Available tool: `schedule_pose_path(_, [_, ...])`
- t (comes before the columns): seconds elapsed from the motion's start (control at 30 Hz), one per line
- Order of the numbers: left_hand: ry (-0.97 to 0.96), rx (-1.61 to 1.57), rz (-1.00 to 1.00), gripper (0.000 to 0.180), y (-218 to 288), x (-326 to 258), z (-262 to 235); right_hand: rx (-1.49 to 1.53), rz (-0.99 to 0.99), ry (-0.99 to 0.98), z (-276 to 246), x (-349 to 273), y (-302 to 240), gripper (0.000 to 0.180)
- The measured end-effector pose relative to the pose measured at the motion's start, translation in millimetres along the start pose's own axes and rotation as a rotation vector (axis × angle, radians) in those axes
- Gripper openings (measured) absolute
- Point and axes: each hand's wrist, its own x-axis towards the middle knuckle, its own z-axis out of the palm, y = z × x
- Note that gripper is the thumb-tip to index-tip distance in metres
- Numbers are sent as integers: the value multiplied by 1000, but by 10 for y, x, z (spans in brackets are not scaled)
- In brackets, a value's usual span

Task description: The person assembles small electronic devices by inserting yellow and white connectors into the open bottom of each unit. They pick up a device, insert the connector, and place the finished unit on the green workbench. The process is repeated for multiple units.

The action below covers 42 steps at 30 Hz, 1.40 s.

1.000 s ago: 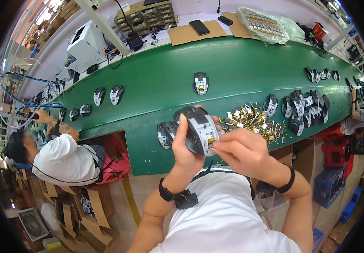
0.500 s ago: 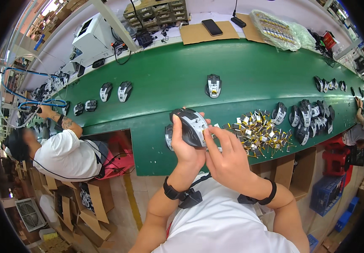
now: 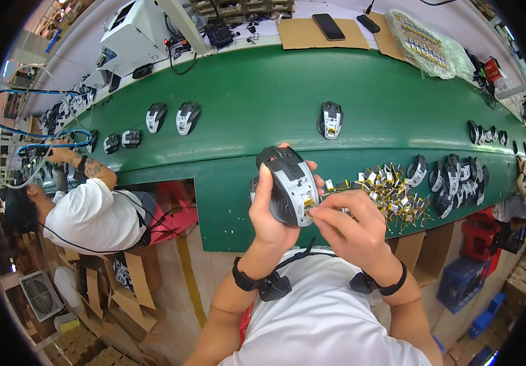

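Black-and-grey mouse shell (image 3: 288, 186) — underside up, left hand (image 3: 272, 213) grip closed round it — right hand (image 3: 351, 229) pinching its edge

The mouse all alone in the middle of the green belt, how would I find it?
Start at the long green conveyor belt running across the picture. Near its middle, just beyond the person's raised hands, lies one black and grey computer mouse with a small yellow patch. Nothing lies beside it, unlike the pairs at the left and the crowded pile at the right.
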Motion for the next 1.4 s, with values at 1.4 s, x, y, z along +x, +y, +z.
schedule_pose_path(1.4, [51,345,-351,50,260,1032,-1227,155,774,-256,-213,-1109,818,19])
